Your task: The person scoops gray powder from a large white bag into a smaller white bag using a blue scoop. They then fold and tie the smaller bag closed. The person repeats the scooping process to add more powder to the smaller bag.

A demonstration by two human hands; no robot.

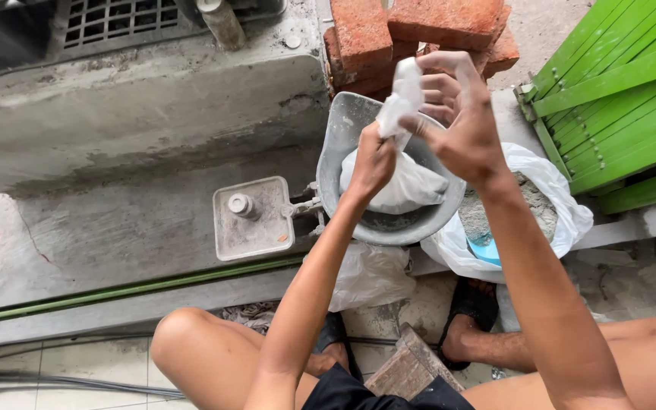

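Spillage is the main risk: the white plastic bag [400, 182] rests in the grey metal pan [351, 137], and its twisted neck is pinched by both hands above it. The left hand [373, 163] grips the neck low; the right hand [461, 129] holds the upper tail between thumb and fingers. A slack grip would probably let the neck unwind and powder escape. Just right of the pan, a second white bag [563, 205] stands open, showing grey powder and a blue scoop [486, 250]. No labels are visible.
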